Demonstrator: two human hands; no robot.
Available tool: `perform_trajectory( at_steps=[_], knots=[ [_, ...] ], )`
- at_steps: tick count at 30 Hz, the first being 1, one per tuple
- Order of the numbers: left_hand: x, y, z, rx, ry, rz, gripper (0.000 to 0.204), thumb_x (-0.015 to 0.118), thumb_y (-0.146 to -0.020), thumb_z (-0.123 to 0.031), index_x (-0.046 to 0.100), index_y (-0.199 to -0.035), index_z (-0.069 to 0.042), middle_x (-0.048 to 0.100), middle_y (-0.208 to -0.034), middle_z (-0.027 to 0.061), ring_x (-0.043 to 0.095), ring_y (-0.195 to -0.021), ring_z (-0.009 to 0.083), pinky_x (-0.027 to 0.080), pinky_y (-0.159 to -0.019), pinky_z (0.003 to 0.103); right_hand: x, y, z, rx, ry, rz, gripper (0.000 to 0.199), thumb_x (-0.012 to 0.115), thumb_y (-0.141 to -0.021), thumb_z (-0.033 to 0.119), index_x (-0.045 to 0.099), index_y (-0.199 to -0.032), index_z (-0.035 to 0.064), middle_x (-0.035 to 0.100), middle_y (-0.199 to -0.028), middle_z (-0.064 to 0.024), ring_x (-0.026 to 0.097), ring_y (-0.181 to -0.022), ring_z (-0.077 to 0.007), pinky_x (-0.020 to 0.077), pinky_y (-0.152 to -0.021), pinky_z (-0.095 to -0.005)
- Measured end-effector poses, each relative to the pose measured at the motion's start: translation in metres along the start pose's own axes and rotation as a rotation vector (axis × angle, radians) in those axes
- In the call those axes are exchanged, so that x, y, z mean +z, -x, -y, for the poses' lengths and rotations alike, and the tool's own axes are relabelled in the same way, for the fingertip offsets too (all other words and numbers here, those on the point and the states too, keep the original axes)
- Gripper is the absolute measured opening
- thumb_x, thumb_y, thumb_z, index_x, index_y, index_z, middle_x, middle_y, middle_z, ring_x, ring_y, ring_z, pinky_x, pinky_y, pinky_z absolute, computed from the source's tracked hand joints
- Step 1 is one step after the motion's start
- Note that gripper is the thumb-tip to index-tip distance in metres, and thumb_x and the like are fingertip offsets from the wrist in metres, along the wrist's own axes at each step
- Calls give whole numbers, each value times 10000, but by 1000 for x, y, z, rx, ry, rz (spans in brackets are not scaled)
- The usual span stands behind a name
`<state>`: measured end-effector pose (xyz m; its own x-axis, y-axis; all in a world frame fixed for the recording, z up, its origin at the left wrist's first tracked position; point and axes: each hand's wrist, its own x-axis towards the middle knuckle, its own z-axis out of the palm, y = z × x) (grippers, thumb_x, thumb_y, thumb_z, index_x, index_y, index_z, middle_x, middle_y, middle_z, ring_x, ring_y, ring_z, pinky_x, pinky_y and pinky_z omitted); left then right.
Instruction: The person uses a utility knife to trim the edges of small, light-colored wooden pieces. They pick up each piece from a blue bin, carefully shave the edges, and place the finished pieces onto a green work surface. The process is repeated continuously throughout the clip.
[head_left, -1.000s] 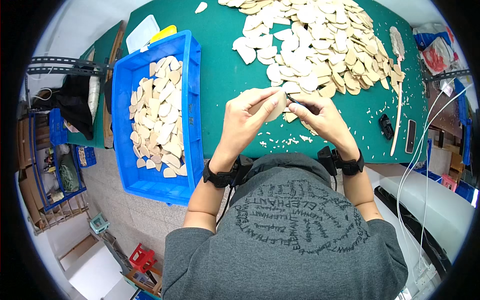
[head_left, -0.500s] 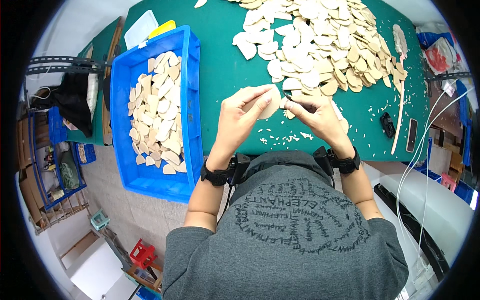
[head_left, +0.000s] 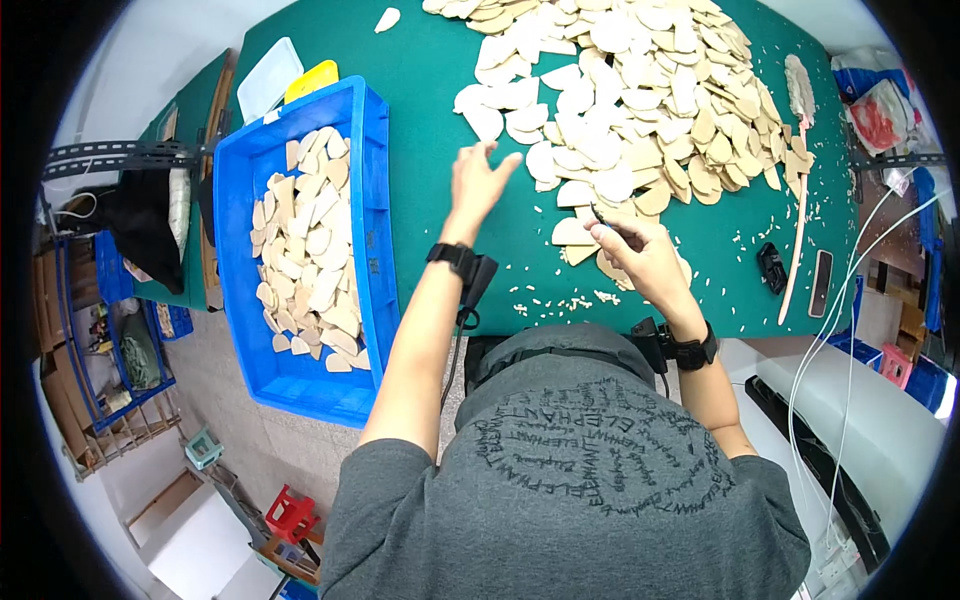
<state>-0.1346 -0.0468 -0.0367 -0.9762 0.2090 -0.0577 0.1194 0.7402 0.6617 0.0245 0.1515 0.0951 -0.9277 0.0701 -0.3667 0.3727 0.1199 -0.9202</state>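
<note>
My left hand (head_left: 480, 182) hovers over the green table (head_left: 430, 130), empty, thumb and fingers apart. It is nearest the left edge of a big pile of flat, pale beige pieces (head_left: 640, 110) with rounded outlines. Closed around a small dark tool with a thin tip (head_left: 599, 214) is my right hand (head_left: 642, 256); the fingers hide most of the tool, and its kind is not clear. Just beside that hand a few beige pieces (head_left: 572, 232) lie on the table, partly covered by it.
A blue crate (head_left: 376, 215) on the left holds many smaller beige pieces (head_left: 312, 240). Behind it are white and yellow lids (head_left: 312, 80). Small pale scraps (head_left: 580, 300) litter the near table. At right lie a long stick (head_left: 795, 230), a black object (head_left: 771, 268) and a phone (head_left: 821, 283).
The beige piece has left my left hand, which has moved away from my right hand, forward and left, and opened. My right hand has shifted slightly down and still holds the dark tool.
</note>
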Motion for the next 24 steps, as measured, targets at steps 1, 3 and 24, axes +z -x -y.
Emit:
perform_trajectory(
  at_steps=[1, 3, 24],
  knots=[
    [26, -8, -5, -22, -17, 63, 636, 709, -727, -447, 556, -1160, -8, 587, -1063, 179, 571, -971, 272, 460, -840, 376, -2, -1, 0, 13, 8, -15, 319, 649, -868, 279, 661, -1037, 9, 616, -779, 2, 486, -685, -49, 390, -598, -208],
    [52, -16, -15, -28, 98, 132, 628, 766, -669, -366, 541, -1110, 19, 613, -960, 129, 593, -866, 254, 479, -764, 359, -7, -1, -4, 37, -14, -53, 358, 656, -862, 277, 645, -1085, -3, 659, -859, -35, 536, -749, -60, 433, -668, -213],
    [-106, 100, -127, -73, 1106, 250, 331, 665, -844, -104, 496, -1115, -15, 636, -995, 126, 654, -851, 173, 578, -632, 264, 11, 1, 28, -214, -24, -96, 332, 643, -865, 296, 650, -1037, 12, 607, -742, -16, 502, -647, -62, 401, -574, -222]
  ],
)
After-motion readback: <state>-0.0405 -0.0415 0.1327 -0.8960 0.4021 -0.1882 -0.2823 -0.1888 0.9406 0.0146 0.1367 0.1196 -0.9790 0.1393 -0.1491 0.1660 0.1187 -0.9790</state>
